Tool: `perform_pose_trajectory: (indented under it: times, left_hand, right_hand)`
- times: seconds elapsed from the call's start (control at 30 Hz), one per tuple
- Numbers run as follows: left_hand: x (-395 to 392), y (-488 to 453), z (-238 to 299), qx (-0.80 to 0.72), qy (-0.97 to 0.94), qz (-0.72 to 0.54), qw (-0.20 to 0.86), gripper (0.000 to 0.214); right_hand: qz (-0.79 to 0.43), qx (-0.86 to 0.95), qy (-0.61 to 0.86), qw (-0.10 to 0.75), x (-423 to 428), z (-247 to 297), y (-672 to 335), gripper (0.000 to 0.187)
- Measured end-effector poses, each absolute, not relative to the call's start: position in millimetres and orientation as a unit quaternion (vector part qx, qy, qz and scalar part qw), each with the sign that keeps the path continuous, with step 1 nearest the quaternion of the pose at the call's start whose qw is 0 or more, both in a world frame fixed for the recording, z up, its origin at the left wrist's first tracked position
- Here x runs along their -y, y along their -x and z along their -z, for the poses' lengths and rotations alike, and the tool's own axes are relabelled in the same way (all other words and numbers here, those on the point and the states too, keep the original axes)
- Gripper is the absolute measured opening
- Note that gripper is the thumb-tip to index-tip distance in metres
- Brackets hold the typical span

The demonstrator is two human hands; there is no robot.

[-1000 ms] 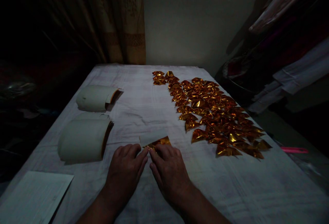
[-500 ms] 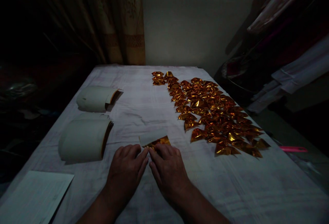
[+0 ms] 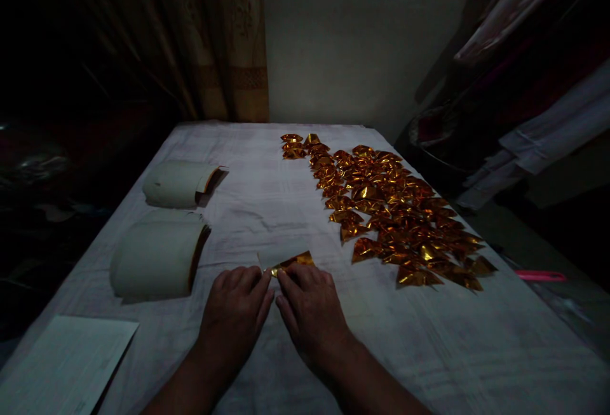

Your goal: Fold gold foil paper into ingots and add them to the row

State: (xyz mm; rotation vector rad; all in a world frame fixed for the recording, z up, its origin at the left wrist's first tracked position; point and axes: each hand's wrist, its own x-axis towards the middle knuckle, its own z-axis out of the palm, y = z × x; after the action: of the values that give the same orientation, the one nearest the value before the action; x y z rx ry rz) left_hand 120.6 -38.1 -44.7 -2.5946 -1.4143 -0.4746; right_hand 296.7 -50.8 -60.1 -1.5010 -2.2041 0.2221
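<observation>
A sheet of gold foil paper (image 3: 298, 260), pale on its back, lies on the cloth in front of me with its near edge turned over. My left hand (image 3: 236, 304) presses the left part of that edge, fingers curled together. Close beside it, my right hand (image 3: 312, 304) is closed on the same edge a little to the right. A small gap between the fingertips shows shiny foil. My fingers hide most of the near side of the sheet. To the right, many folded gold foil pieces (image 3: 366, 194) lie spread in a broad cluster.
Two curved stacks of pale-backed sheets, a far stack (image 3: 178, 184) and a near stack (image 3: 155, 256), rest on the left. A flat white paper (image 3: 71, 358) lies at the front left corner. A pink object (image 3: 541, 275) sits beyond the right table edge. A curtain (image 3: 229, 40) hangs behind.
My fingertips have drawn slightly apart along the folded edge, and more gold foil shows between them. The foil sheet stays in place; the view has shifted slightly.
</observation>
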Motion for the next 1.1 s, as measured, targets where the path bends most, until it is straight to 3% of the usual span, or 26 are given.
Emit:
perform_pose_trajectory:
  times: [0.37,0.83,0.97,1.1]
  left_hand:
    - [44,-126,41,0.479,0.862,0.139,0.088,0.026]
    - [47,-130,44,0.476,0.864,0.138,0.09,0.03]
    - [48,-130,44,0.479,0.862,0.141,0.09,0.031]
    - [49,-129,48,0.489,0.856,0.141,0.092,0.031]
  right_hand:
    - [-0.059,0.807,0.546,0.217,45,57,-298,0.026]
    - [-0.045,0.816,0.542,0.194,40,52,-299,0.031]
    - [-0.062,0.818,0.524,0.229,38,55,-305,0.033]
    - [-0.075,0.789,0.519,0.319,41,62,-322,0.037]
